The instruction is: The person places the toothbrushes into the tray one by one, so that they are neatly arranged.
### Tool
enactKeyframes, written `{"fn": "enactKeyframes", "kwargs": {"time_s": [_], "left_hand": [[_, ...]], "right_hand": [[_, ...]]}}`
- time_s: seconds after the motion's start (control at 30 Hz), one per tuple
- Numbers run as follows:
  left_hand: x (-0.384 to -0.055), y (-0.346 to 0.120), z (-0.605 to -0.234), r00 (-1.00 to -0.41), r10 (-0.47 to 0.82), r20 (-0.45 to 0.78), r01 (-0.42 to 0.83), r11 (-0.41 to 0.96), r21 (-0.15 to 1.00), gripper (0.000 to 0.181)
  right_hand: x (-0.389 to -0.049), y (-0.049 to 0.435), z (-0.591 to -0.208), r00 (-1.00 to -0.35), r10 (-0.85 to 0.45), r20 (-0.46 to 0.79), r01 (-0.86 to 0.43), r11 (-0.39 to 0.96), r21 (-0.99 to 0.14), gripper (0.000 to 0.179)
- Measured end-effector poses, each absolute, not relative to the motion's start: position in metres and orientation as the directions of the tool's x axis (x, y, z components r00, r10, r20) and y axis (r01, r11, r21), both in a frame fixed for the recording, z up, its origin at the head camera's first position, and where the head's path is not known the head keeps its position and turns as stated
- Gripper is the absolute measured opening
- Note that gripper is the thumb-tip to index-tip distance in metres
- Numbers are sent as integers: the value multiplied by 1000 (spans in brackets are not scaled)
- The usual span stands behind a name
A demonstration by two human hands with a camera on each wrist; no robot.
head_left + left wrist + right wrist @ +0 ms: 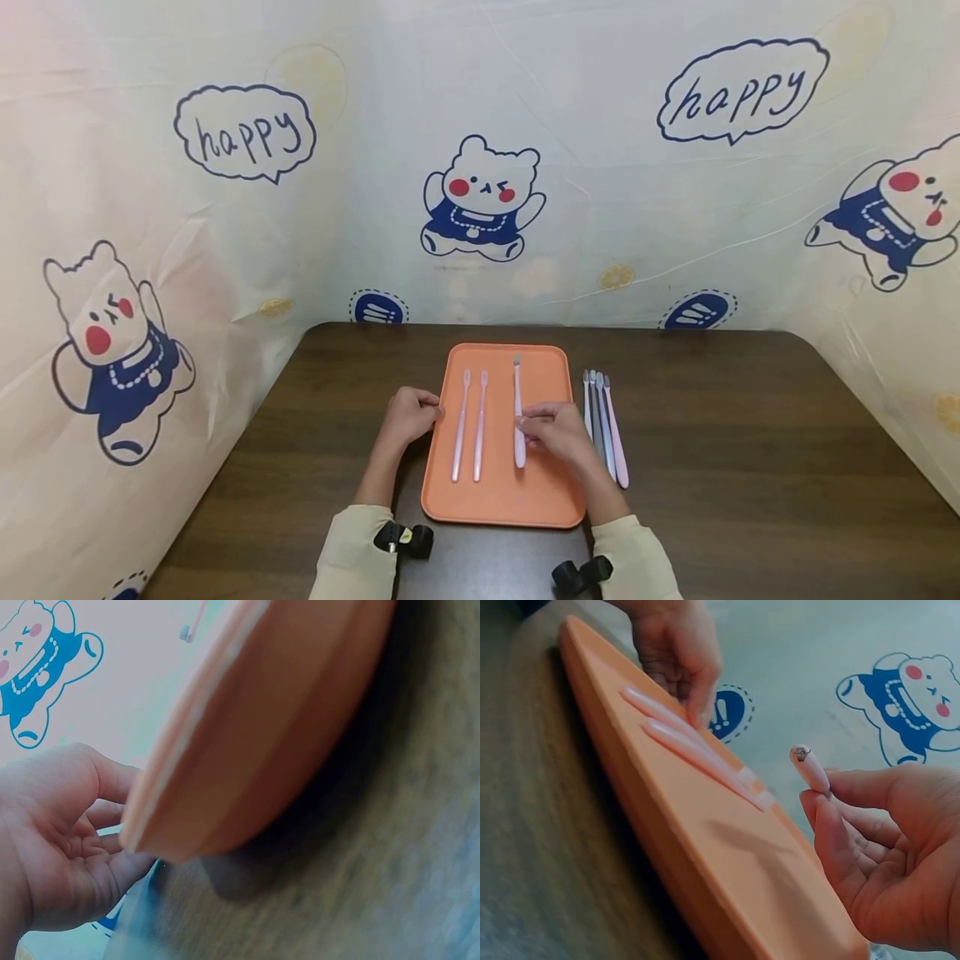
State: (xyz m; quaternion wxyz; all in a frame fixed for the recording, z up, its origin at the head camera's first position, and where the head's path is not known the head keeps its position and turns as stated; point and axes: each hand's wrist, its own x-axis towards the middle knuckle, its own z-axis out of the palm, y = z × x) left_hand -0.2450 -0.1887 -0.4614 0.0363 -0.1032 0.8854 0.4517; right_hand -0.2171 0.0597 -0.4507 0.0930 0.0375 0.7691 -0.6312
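A pink toothbrush is pinched between the thumb and fingers of my right hand, held over the orange tray. The right wrist view shows its handle end raised above the tray surface, with a shadow below. My left hand grips the tray's left rim; its fingers meet the edge in the left wrist view. Two pale pink toothbrushes, a left one and a right one, lie side by side on the tray's left half, heads toward the far end.
Several toothbrushes, in pink, blue and grey tones, lie close together on the dark wooden table, just right of the tray. Behind the table hangs a pale printed sheet with cartoon bears, which also runs along both sides.
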Motion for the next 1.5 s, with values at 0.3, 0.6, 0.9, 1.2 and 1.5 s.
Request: {"fn": "enactKeyframes", "kwargs": {"time_s": [0.3, 0.6, 0.9, 1.2, 1.5], "left_hand": [[-247, -188, -460, -975, -155, -157, -219, 580, 785, 23], [-243, -188, -459, -979, -148, -139, -200, 584, 787, 21], [-242, -187, -460, -977, -150, -154, -213, 572, 792, 22], [-243, -187, -458, -985, -129, -118, -173, 595, 785, 21], [-243, -188, -458, -985, -130, -118, -172, 598, 783, 21]], "right_hand": [[-217, 48, -453, -975, -66, -211, 188, 249, -950, 20], [-215, 41, -460, -970, -80, -228, 197, 285, -938, 21], [-216, 32, -466, -972, -80, -223, 186, 320, -929, 23], [-217, 26, -467, -978, -54, -203, 170, 367, -915, 21], [-215, 21, -469, -987, -56, -150, 113, 426, -898, 19]]}}
